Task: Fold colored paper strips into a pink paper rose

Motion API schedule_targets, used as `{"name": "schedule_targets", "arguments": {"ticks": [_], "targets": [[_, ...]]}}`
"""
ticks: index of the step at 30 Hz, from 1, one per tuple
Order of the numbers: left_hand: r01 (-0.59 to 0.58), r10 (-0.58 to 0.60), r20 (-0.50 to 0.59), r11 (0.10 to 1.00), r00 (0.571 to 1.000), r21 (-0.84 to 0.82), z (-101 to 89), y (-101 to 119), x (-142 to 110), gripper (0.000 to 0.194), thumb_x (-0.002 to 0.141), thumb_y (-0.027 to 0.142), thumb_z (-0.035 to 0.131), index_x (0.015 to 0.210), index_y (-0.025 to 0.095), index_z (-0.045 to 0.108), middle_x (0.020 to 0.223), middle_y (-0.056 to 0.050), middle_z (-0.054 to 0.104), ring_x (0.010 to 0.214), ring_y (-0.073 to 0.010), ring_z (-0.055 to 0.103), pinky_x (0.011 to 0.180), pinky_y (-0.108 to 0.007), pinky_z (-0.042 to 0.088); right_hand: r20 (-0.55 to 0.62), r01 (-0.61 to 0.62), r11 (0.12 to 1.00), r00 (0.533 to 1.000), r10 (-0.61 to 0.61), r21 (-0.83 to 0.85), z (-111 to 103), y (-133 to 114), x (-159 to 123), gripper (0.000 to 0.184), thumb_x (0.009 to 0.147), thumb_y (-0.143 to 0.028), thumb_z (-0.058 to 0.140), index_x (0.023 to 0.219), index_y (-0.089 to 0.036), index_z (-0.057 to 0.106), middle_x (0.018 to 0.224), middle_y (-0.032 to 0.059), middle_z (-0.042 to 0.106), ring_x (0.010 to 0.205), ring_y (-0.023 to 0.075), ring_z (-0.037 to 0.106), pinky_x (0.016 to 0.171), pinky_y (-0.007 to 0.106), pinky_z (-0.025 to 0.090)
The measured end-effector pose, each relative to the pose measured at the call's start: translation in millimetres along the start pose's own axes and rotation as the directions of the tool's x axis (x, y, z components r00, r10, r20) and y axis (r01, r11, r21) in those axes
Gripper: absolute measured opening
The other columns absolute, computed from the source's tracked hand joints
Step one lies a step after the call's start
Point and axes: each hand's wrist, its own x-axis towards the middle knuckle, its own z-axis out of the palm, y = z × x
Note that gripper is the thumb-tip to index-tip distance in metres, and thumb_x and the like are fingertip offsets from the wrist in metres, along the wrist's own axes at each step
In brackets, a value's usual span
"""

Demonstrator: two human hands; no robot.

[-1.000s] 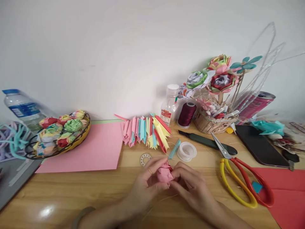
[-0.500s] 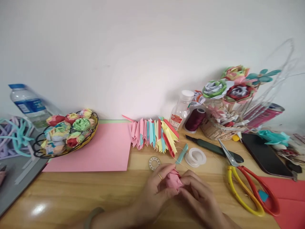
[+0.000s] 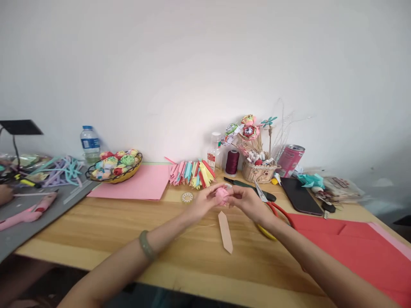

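Note:
Between my two hands is a small pink folded-paper flower. My left hand pinches it from the left, and my right hand presses its fingertips on the right side. Just below them on the table lies a pale pink paper strip with pointed ends. Past my right hand, scissors with red and yellow handles lie partly behind my forearm. A round white disc with holes is left of my left hand. Behind it stands a row of folded coloured paper pieces.
A basket of paper flowers sits on pink sheets. At the back are a thread spool, a glass bottle and a can. Red paper lies right. Another person's hand and a pink glue gun are far left.
The view has pulled back, showing more of the table, my forearms and the pale pink strip. Both hands still hold the pink paper flower, now seen from farther off.

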Motion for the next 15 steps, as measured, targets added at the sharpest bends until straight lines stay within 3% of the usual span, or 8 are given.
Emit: {"name": "schedule_targets", "arguments": {"ticks": [6, 10, 15], "targets": [[-0.075, 0.075, 0.000, 0.997, 0.997, 0.026, 29.5, 1.1, 11.0, 0.053, 0.067, 0.032, 0.066, 0.116, 0.017, 0.055, 0.118, -0.011, 0.057, 0.103, -0.0233, 0.054, 0.087, -0.035, 0.042, -0.070, 0.073, 0.997, 0.995, -0.075, -0.033, -21.3, 10.0, -10.7, 0.014, 0.067, -0.027, 0.061, 0.064, -0.015, 0.058, 0.060, 0.0006, 0.059, 0.057, 0.0131, 0.054, 0.058, 0.026, 0.042], [-0.085, 0.085, 0.034, 0.996, 0.996, 0.001, 30.7, 2.4, 10.8, 0.049, 0.068, 0.028, 0.067, 0.114, 0.019, 0.056, 0.119, -0.010, 0.056, 0.100, -0.0210, 0.054, 0.084, -0.031, 0.044, -0.143, 0.121, 0.992, 0.982, -0.125, -0.040, -19.7, 8.0, -17.0, 0.015, 0.068, -0.029, 0.062, 0.064, -0.015, 0.058, 0.060, -0.0002, 0.058, 0.058, 0.0131, 0.052, 0.058, 0.026, 0.041], [-0.064, 0.063, -0.015, 0.994, 0.998, -0.094, 27.2, 3.0, 6.1, 0.043, 0.066, 0.028, 0.068, 0.108, 0.021, 0.060, 0.108, -0.007, 0.061, 0.093, -0.0176, 0.056, 0.077, -0.028, 0.045, -0.140, 0.129, 0.992, 0.982, -0.130, -0.019, -14.6, -0.4, -23.0, 0.020, 0.069, -0.035, 0.062, 0.065, -0.015, 0.061, 0.062, -0.0012, 0.053, 0.059, 0.0117, 0.049, 0.058, 0.026, 0.039]]}}
